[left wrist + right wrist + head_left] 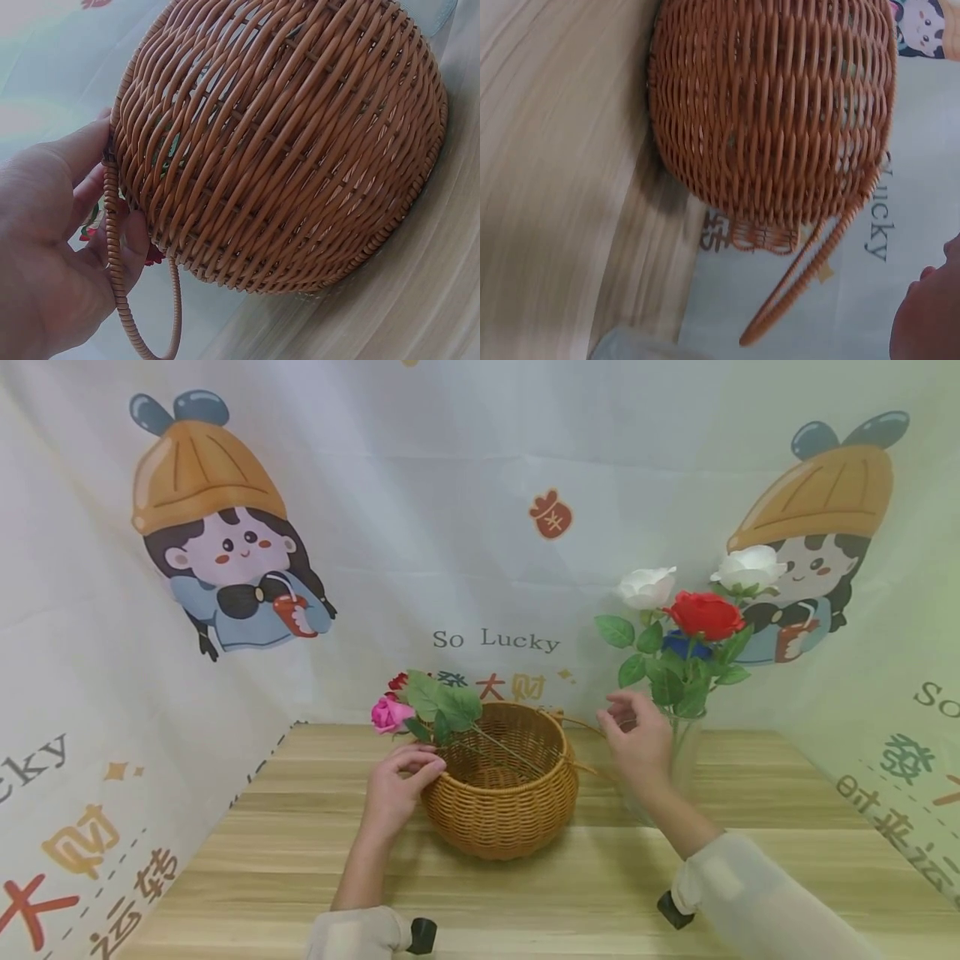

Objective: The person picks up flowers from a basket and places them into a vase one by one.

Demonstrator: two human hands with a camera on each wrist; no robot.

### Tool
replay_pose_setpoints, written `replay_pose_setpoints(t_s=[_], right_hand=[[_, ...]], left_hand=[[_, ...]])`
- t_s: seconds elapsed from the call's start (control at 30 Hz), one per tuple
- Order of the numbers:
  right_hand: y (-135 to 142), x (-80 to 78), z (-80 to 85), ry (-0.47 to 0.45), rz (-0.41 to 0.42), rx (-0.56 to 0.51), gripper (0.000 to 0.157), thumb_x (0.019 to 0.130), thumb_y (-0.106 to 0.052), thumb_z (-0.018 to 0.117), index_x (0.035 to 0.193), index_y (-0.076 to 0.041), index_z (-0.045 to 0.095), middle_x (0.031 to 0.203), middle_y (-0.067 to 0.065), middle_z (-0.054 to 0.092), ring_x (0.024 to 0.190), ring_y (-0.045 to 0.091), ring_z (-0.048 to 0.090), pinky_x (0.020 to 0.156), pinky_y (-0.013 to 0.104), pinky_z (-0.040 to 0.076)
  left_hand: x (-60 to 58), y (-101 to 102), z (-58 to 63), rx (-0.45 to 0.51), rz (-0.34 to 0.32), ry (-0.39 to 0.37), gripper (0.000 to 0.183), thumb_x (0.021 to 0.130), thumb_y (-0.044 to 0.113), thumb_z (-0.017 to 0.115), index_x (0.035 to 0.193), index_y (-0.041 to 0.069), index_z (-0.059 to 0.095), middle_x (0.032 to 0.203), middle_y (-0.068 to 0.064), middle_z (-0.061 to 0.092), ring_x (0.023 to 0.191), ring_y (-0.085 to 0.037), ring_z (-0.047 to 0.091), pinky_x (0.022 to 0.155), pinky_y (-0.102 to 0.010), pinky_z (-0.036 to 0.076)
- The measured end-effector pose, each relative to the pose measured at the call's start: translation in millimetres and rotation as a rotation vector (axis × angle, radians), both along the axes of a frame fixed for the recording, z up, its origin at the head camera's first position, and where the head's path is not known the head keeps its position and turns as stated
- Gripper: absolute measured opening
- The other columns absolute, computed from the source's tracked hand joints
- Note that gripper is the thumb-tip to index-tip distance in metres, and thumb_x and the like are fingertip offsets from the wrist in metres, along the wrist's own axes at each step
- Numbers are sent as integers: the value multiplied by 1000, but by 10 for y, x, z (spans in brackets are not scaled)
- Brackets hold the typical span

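A round wicker basket point(501, 814) stands on the wooden table. My left hand point(397, 785) holds its left rim, thumb and fingers at the base of a side handle point(118, 277). Inside the basket lean a pink rose point(391, 715) and a dark red rose point(398, 682), their heads and leaves hanging over the left rim. Held in the air between basket and glass vase point(684, 747), my right hand point(637, 739) has loosely bent fingers with nothing between them. The basket's right handle point(810, 262) sticks out toward it.
Two white roses point(750, 568), a red rose point(707, 615) and a blue rose point(686, 644) stand in the vase with green leaves. A printed cloth backdrop point(465, 510) rises behind and along both sides of the table point(300, 860).
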State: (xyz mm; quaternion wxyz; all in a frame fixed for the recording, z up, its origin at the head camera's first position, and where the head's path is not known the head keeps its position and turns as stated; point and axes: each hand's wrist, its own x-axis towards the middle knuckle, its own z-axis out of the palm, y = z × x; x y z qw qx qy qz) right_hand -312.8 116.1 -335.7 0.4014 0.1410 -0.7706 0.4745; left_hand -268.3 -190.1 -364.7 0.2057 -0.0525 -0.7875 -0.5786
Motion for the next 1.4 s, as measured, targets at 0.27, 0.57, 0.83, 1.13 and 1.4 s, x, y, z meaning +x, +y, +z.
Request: replay_pose_setpoints(t_s=[0.27, 0.57, 0.83, 1.13, 1.4], right_hand=[[-292, -12, -32, -67, 67, 21, 26, 84, -1, 74, 108, 2, 64, 91, 15, 65, 81, 28, 64, 73, 41, 53], [-555, -16, 34, -131, 142, 33, 27, 87, -4, 73, 111, 0, 63, 97, 16, 64, 84, 26, 63, 73, 39, 53], [-754, -65, 55, -257, 206, 102, 30, 88, -9, 73, 115, -2, 63, 101, 16, 64, 86, 24, 62, 74, 40, 52], [-857, -135, 84, -355, 265, 189, 30, 87, -7, 73, 116, -7, 65, 105, 8, 65, 90, 23, 63, 80, 40, 51], [-997, -192, 152, -451, 317, 245, 34, 88, -7, 72, 120, -7, 62, 113, 11, 63, 94, 24, 64, 78, 38, 53]], left_hand=[[-169, -71, -197, -6, -4, 26, 16, 84, 18, 78, 89, 2, 75, 112, -8, 67, 108, -22, 56, 86, -32, 44], [-171, -71, -186, -2, 5, 10, 13, 84, 16, 78, 87, 3, 75, 111, -5, 68, 98, -19, 58, 81, -28, 45], [-166, -63, -180, -8, 2, 13, 13, 84, 15, 78, 88, 3, 75, 111, -8, 68, 97, -20, 57, 81, -29, 44], [-178, -49, -177, -3, -5, 5, 15, 84, 15, 78, 90, 2, 75, 113, -7, 67, 102, -20, 57, 85, -33, 44], [-164, -60, -157, -1, -4, 10, 14, 85, 15, 77, 90, 2, 75, 113, -9, 67, 100, -20, 57, 82, -28, 44]])
